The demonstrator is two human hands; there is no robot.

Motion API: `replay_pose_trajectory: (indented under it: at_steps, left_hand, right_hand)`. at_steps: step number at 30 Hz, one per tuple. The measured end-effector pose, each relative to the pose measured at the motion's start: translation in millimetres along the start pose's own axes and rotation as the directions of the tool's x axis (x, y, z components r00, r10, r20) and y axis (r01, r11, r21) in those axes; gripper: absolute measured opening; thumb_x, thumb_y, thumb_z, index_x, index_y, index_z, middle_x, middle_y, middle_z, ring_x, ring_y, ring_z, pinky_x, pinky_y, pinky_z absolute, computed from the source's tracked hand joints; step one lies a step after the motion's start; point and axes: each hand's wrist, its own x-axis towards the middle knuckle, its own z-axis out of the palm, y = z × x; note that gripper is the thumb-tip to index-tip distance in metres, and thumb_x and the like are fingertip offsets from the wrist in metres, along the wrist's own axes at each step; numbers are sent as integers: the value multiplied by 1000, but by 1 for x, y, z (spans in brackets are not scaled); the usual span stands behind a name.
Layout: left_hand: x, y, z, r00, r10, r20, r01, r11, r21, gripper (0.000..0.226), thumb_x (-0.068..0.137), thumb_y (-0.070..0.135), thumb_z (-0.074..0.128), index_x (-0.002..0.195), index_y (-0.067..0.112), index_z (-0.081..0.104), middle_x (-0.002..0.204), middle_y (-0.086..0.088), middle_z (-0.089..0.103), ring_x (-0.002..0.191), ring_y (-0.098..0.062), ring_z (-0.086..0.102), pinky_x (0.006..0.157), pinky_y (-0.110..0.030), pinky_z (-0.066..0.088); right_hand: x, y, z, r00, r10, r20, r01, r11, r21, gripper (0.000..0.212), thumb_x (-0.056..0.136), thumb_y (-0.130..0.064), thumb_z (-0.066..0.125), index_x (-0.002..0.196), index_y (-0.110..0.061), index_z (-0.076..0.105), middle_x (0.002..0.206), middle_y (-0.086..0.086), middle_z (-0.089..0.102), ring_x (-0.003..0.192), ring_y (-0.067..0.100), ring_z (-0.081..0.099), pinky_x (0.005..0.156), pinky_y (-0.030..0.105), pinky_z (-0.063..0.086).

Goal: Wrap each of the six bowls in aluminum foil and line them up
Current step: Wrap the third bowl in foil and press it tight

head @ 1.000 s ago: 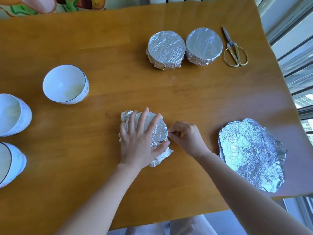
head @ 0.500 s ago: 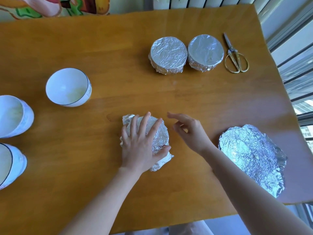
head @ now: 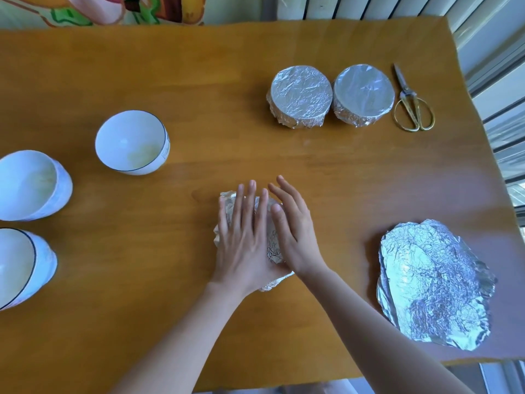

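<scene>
Left hand [head: 244, 243] and right hand [head: 297, 234], fingers straight and slightly spread, press flat on a bowl draped in crumpled aluminium foil [head: 273, 250], mid-desk toward the front edge of the orange-brown wooden desk [head: 199, 81]. Two round foil-wrapped bowls [head: 299, 95] stand side by side near the far right corner, beside gold-handled scissors [head: 413, 109]. Three bare white bowls [head: 130, 142] occupy the left edge; crinkled foil sheets [head: 434, 282] lie at the right edge.

foil-covered bowl [head: 273, 248]: mostly under my left hand [head: 244, 243] and right hand [head: 295, 231], only foil edges show
upper left bowl [head: 28, 183]: clipped by frame edge
lower left bowl [head: 17, 265]: about half cut off
open bowl [head: 130, 142]: side print too small to read
foil stack [head: 431, 282]: sheet count unclear
</scene>
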Motion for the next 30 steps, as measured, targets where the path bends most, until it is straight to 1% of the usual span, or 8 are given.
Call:
replay_pose_trajectory:
  at_steps: [2,4,9,14,19,22,26,30]
  left_hand:
    - [-1,0,-4,999,23,-29,-24,999,-29,128,62,73,67,155,1,16,163,-23,9,153,-36,5,118,-64,13]
    - [-4,-1,-9,996,56,-66,-60,996,-69,120,67,67,65,155,-1,17,163,-25,9,152,-37,6,117,-65,12]
    - [-23,-21,-15,984,-85,-157,14,914,-406,80,97,58,21,153,0,24,163,-15,17,153,-28,13,121,-57,10]
    - [-48,-39,5,948,-241,-208,44,747,-663,54,95,22,32,147,10,39,156,1,35,144,-20,35,111,-54,36]
    - [-51,-56,5,903,-389,-184,131,656,-743,54,84,-3,39,136,7,53,139,-2,50,131,-20,47,106,-52,41]
    - [-53,-66,-1,945,-265,-190,68,731,-679,55,80,6,45,135,7,54,140,-3,50,133,-20,47,106,-52,42]
    - [-71,-72,2,974,-38,-223,-73,880,-470,64,80,21,70,138,8,48,147,-5,44,137,-22,44,104,-50,43]
    - [-89,-58,19,965,-91,-245,-14,918,-395,77,72,56,78,124,10,45,132,-7,49,119,-26,54,95,-45,49]
  right_hand:
    - [1,1,-4,1000,-11,-2,11,999,-43,49,102,-38,34,139,-13,51,153,2,41,143,10,34,114,46,31]
    - [2,-4,-11,997,-75,15,76,988,-134,50,101,-40,35,141,-13,50,154,2,39,143,10,33,114,41,29]
    - [-4,-26,-5,945,-277,176,325,860,-392,66,95,-49,44,148,-10,40,160,13,25,151,26,19,119,44,23]
    - [-5,-20,9,921,-203,333,370,725,-581,95,82,-80,36,156,-20,26,163,16,16,152,31,10,121,50,15]
    - [-2,-11,11,892,-167,419,421,645,-638,113,70,-92,36,156,-20,24,163,15,16,152,31,12,118,55,20]
    - [-2,-12,13,897,-134,420,407,618,-672,115,69,-92,34,156,-18,24,163,14,18,151,30,14,117,55,22]
    - [-2,-16,13,902,-105,418,390,613,-687,115,70,-93,30,156,-18,23,163,13,18,151,30,14,118,54,21]
    - [-2,-16,13,900,-100,424,396,594,-700,114,71,-93,32,156,-18,22,163,13,17,151,31,14,117,53,22]
